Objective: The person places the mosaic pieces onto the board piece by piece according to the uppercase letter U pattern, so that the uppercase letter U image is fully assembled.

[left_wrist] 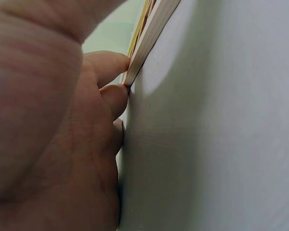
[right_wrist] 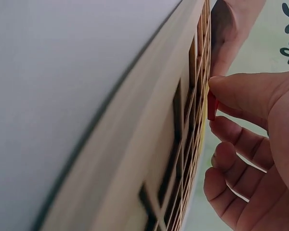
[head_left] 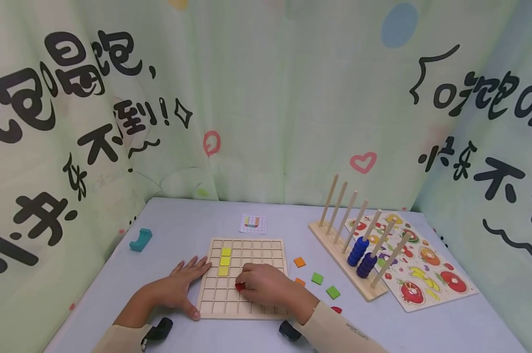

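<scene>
A wooden grid board (head_left: 210,308) lies on the table, with several yellow square tiles (head_left: 225,261) in one column of its cells. My right hand (head_left: 266,284) is over the middle of the board and pinches a red tile (right_wrist: 212,106) between thumb and index finger, close to the grid. The other right fingers curl loosely in the right wrist view. At the board's left edge, my left hand (head_left: 175,287) has its fingers spread, fingertips and thumb touching the edge. The left wrist view shows those fingertips against the board's side (left_wrist: 149,43).
Orange tiles (head_left: 299,262), green tiles (head_left: 317,278) and a red piece (head_left: 336,310) lie right of the board. Beyond stand a peg rack (head_left: 332,245) with blue beads and a fruit puzzle board (head_left: 447,274). A pattern card (head_left: 253,223) lies behind; a teal block (head_left: 141,240) sits left.
</scene>
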Action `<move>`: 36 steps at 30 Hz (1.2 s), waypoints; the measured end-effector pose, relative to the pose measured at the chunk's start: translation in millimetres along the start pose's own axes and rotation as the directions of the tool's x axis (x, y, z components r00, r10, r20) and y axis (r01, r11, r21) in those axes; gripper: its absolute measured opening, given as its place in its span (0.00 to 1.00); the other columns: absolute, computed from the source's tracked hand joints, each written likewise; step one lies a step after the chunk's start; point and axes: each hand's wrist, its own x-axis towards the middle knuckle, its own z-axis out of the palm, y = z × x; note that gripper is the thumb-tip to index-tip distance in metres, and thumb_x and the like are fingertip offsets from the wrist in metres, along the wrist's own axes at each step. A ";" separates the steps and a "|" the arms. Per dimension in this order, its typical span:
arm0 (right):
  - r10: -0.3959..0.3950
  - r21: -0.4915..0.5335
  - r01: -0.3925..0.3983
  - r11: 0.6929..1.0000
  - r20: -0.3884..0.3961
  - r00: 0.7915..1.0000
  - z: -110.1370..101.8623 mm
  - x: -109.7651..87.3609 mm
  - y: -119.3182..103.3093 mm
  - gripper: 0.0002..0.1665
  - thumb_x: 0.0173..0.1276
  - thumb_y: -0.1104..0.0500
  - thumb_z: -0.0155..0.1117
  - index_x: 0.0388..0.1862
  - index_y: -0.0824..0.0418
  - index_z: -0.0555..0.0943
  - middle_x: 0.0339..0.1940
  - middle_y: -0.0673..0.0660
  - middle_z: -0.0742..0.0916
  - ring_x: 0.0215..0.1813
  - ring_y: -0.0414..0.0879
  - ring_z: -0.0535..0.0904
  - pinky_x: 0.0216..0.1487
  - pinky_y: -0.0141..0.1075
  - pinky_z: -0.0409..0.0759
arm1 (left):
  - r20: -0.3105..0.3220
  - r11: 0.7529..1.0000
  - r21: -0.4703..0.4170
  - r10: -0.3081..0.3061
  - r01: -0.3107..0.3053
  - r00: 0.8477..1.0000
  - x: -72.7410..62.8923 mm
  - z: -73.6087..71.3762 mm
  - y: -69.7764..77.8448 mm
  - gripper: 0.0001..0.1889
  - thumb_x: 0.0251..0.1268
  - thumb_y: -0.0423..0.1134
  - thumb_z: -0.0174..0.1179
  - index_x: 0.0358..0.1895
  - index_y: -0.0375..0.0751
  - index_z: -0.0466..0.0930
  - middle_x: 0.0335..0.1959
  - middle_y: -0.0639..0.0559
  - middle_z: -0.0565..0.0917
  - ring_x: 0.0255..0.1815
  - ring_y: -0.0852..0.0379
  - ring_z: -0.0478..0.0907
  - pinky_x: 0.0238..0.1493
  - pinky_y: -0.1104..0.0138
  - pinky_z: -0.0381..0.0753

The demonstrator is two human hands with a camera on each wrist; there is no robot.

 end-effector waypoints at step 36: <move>0.108 0.064 -0.110 0.992 0.031 0.994 8.6 42.7 -23.3 0.13 0.64 0.56 0.65 0.48 0.51 0.86 0.30 0.41 0.77 0.32 0.35 0.70 0.33 0.27 0.70 | -0.015 1.000 0.016 -0.005 0.005 1.000 2.9 1.8 -0.8 0.67 0.26 0.67 0.77 0.77 0.48 0.54 0.79 0.50 0.49 0.78 0.44 0.34 0.72 0.43 0.29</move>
